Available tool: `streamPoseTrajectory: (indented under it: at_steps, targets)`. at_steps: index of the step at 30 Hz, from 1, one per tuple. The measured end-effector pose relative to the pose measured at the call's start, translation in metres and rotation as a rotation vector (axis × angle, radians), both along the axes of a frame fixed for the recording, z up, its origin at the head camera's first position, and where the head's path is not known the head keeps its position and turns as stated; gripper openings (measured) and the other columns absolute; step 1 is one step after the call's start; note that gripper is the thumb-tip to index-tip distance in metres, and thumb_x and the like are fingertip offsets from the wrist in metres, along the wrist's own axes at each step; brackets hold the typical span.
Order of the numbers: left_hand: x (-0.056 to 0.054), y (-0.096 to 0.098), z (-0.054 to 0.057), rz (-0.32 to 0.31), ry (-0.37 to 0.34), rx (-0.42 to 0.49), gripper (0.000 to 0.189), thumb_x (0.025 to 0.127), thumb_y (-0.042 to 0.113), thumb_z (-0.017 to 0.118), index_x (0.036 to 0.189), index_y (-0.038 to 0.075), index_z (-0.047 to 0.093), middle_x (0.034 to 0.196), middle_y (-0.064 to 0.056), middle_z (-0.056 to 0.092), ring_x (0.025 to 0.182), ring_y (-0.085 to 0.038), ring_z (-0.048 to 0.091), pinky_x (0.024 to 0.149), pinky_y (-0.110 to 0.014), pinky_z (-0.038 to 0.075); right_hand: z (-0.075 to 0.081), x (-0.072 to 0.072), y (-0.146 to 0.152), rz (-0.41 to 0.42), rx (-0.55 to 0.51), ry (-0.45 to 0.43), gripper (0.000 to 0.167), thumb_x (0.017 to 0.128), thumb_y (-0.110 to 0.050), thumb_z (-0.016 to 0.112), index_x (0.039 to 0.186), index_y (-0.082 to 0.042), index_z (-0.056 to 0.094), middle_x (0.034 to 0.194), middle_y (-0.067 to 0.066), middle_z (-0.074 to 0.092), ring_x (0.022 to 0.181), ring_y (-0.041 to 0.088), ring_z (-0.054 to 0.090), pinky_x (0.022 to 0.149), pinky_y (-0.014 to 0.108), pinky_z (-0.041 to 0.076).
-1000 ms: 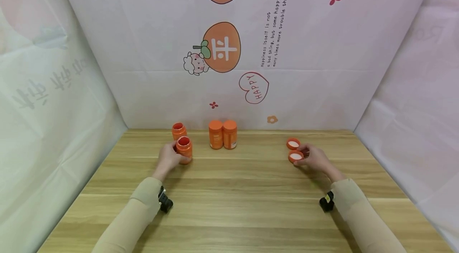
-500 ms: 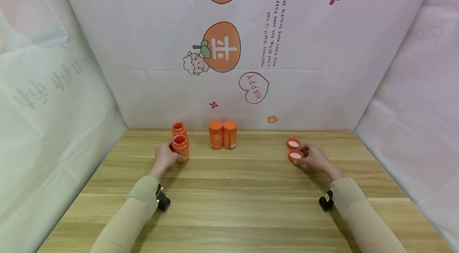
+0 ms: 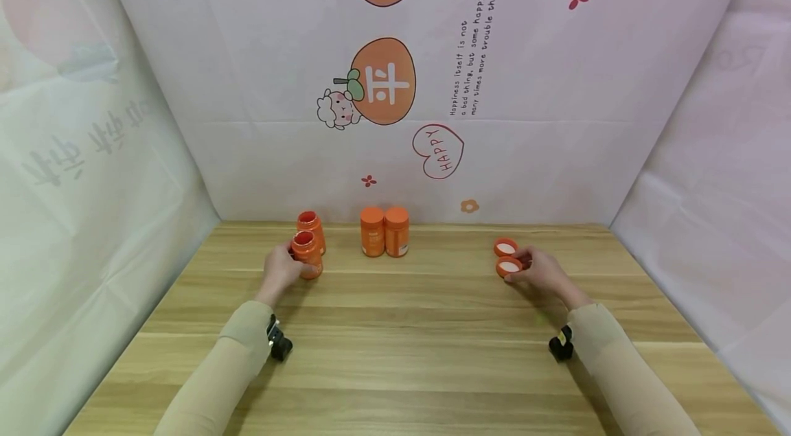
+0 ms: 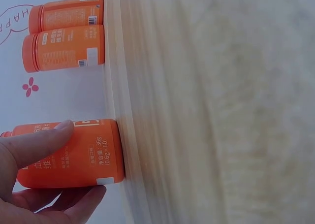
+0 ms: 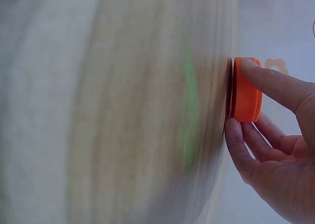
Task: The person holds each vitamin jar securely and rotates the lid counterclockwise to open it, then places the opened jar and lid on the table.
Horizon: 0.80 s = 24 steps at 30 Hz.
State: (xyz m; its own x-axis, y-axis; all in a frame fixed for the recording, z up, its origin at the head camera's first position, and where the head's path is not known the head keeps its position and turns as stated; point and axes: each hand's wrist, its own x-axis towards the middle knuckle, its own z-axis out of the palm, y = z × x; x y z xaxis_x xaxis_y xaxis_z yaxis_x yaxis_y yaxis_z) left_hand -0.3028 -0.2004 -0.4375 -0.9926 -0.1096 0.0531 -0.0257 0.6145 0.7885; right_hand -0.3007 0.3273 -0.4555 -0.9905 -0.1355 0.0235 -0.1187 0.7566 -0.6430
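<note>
An uncapped orange bottle (image 3: 307,255) stands upright in the grip of my left hand (image 3: 281,273), its mouth facing up. In the left wrist view the thumb lies across the label of that bottle (image 4: 93,152) and the other fingers wrap its far side. Just behind it is a second uncapped bottle (image 3: 312,223), partly hidden. On the right, my right hand (image 3: 544,272) pinches an orange lid (image 3: 509,268) with its white inside facing up. In the right wrist view the thumb and fingers hold that lid (image 5: 247,90) by its rim, close to the tabletop. Another upturned lid (image 3: 505,247) lies right behind.
Two capped orange bottles (image 3: 373,233) stand side by side near the back of the wooden table (image 3: 395,333). White printed cloth (image 3: 525,79) hangs behind the table and along both sides.
My left hand has moved the front bottle left and slightly back, closer to the bottle behind it. The right hand and its lid have shifted only very slightly backward.
</note>
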Motion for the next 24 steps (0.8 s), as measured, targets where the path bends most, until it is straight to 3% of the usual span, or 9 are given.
streamPoseTrajectory:
  at_steps: [9, 24]
  targets:
    - [-0.0023, -0.0010, 0.0008, 0.005, -0.018, -0.034, 0.056, 0.074, 0.008, 0.077, 0.123, -0.007, 0.054, 0.123, -0.026, 0.058, 0.114, -0.039, 0.055, 0.099, -0.049, 0.041, -0.0008, -0.0009, 0.0006, -0.010, 0.005, -0.002, 0.060, 0.077, -0.026, 0.079, 0.121, 0.006, 0.053, 0.115, 0.024, 0.059, 0.102, 0.034, 0.058, 0.084, 0.045, 0.048]
    - [-0.0058, -0.0033, -0.0002, 0.020, -0.021, -0.032, 0.060, 0.074, 0.005, 0.076, 0.125, -0.010, 0.049, 0.123, -0.029, 0.057, 0.114, -0.040, 0.054, 0.100, -0.050, 0.040, -0.0006, -0.0004, 0.0011, -0.015, -0.020, -0.008, 0.059, 0.078, -0.022, 0.078, 0.122, 0.006, 0.051, 0.117, 0.025, 0.058, 0.105, 0.036, 0.057, 0.087, 0.046, 0.048]
